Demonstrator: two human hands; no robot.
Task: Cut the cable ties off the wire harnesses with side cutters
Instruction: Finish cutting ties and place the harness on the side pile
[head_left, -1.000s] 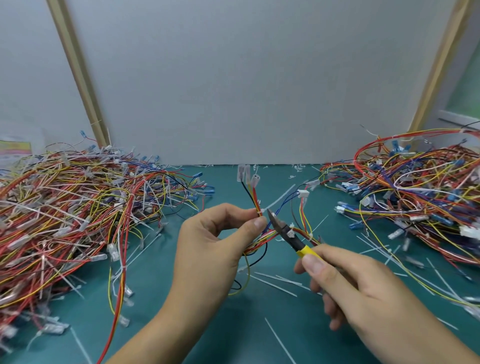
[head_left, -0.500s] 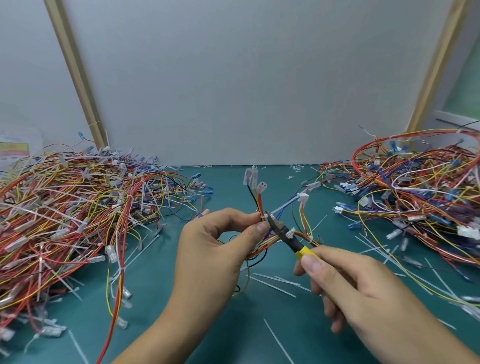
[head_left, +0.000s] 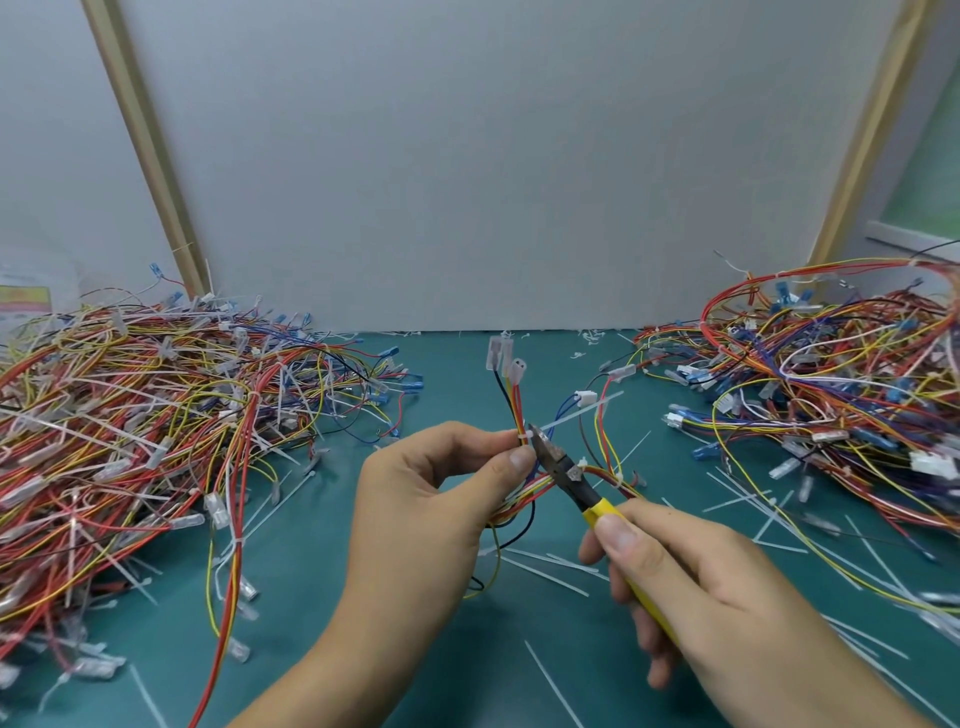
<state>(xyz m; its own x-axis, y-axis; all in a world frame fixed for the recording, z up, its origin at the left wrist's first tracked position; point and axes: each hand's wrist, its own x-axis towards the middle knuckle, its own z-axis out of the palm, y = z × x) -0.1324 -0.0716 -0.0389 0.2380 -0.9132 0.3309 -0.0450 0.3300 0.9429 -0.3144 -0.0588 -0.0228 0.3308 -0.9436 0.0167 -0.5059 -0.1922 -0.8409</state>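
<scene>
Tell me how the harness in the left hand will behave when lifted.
The harness is probably floppy: its thin wires droop in loops below the left hand. Likely light, since a fingertip pinch holds it.

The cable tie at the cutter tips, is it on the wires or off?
On: the cable tie wraps the wires, tail sticking out right.

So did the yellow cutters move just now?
No, hardly. Against the wall's bottom edge, the cutters stay in the same spot, nose at the white tie, in the right hand. The left hand holds the wires.
</scene>
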